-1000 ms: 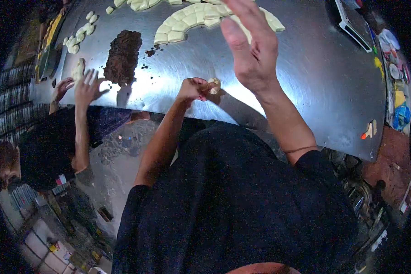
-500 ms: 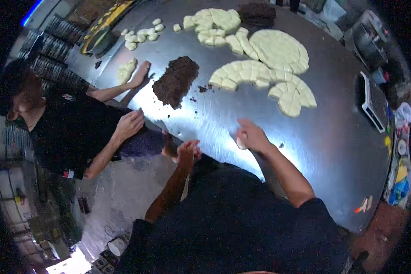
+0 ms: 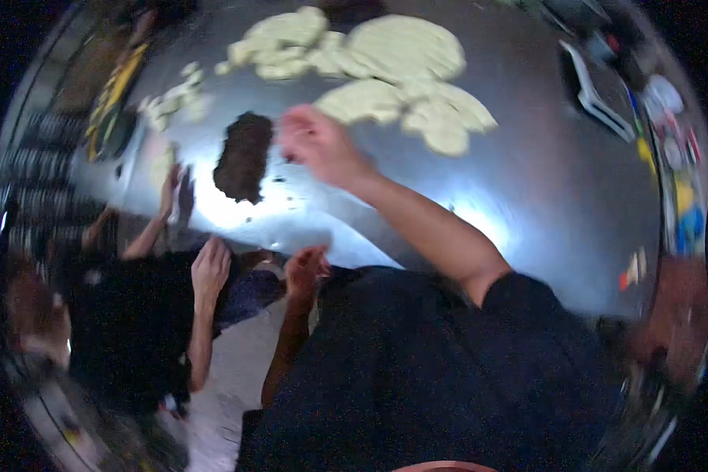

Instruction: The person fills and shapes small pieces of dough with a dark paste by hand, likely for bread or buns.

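Observation:
My right hand reaches over the metal table, just right of the dark brown mass. Motion smears its fingers, which look curled; I cannot make out anything in them. Near the table's front edge, my left hand has its fingers bent together, and whether it holds something is hidden. Behind my right hand lie cut pieces of pale dough, with a large round dough slab farther back. Dark crumbs are scattered beside the brown mass.
A co-worker in a dark shirt stands at the left, one hand at the table edge and the other on the table. Small dough pieces lie back left. A white-edged device sits at the right.
The view has turned, shifting the table's contents left. My right hand has moved up and left from the front of the table towards the brown mass. My left hand stays near the edge.

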A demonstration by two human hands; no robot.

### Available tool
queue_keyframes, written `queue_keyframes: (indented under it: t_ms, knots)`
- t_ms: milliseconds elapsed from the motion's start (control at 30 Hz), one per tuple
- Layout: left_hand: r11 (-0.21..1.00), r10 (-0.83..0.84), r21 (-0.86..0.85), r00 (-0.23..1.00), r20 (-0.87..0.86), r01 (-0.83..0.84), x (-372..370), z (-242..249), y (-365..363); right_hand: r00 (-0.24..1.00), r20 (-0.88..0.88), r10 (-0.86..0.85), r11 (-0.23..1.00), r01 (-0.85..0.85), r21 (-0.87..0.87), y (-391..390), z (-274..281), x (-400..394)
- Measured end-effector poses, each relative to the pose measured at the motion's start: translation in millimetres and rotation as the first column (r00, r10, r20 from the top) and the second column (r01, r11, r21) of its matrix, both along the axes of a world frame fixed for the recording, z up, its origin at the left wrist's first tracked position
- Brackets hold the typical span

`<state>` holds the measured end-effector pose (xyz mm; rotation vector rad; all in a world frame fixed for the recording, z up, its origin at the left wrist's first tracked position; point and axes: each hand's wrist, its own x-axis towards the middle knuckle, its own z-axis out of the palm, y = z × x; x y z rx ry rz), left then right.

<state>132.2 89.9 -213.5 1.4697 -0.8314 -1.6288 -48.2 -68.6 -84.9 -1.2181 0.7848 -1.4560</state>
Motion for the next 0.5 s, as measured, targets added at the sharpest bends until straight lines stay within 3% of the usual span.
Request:
queue_keyframes:
  t_ms: [33,67,100,133,200,233,267,300,333,367,400,467,500]
  knots:
    - [0.966,-0.104,-0.204,0.962,0.253,0.158,-3.4,2.1,-0.1,0.94,-0.329,-0.09,0.991,0.052,-0.121,13.2,16.8,-12.1]
    - [0.918,-0.15,-0.292,0.916,0.372,0.268,-2.5,3.1,1.1,0.852,-0.486,-0.195,0.958,0.06,-0.279,18.4,9.9,-22.2]
    - [0.853,-0.16,-0.368,0.858,0.489,0.369,-1.2,4.3,3.3,0.738,-0.633,-0.233,0.959,0.065,-0.277,26.7,-3.0,-38.5]
    - [0.864,-0.146,-0.356,0.854,0.5,0.356,1.0,5.4,9.2,0.603,-0.757,-0.251,0.959,0.048,-0.279,36.4,-22.4,-57.1]
    - [0.998,-0.056,-0.015,0.967,0.249,0.061,-9.3,25.7,16.2,0.472,-0.827,-0.305,0.951,0.188,-0.243,41.9,-76.0,-109.7]
    - [1.0,-0.031,0.001,0.967,0.253,0.031,-13.4,27.3,22.0,0.284,-0.883,-0.374,0.916,0.261,-0.304,39.5,-117.5,-145.4]
    - [1.0,-0.001,0.018,0.966,0.257,-0.004,-12.5,26.8,27.3,0.133,-0.979,-0.152,0.95,0.294,-0.108,40.4,-116.5,-179.8]
    - [0.997,-0.072,0.0,0.956,0.285,0.075,-10.4,24.5,28.8,0.071,-0.997,-0.03,0.898,0.44,0.004,48.0,-93.8,-195.0]
    - [0.989,-0.136,-0.016,0.938,0.318,0.149,-7.4,25.1,29.7,-0.092,-0.972,-0.215,0.903,0.36,-0.234,48.2,-122.1,-220.3]
    - [0.986,-0.131,-0.05,0.929,0.346,0.158,-17.2,39.2,32.9,-0.075,-0.98,-0.187,0.93,0.308,-0.201,55.1,-127.1,-236.4]
    - [0.971,-0.14,-0.143,0.943,0.302,0.19,-12.5,19.3,37.7,-0.038,-0.972,-0.231,0.93,0.285,-0.232,54.0,-137.9,-248.5]
    - [0.99,-0.133,0.049,0.987,0.092,0.129,-30.3,34.9,27.7,0.002,-0.972,-0.235,0.929,0.296,-0.223,49.2,-143.4,-253.8]
    - [0.994,-0.103,0.027,0.99,0.095,0.101,-41.0,43.4,20.7,0.003,-0.982,-0.189,0.925,0.335,-0.177,52.1,-140.8,-253.7]
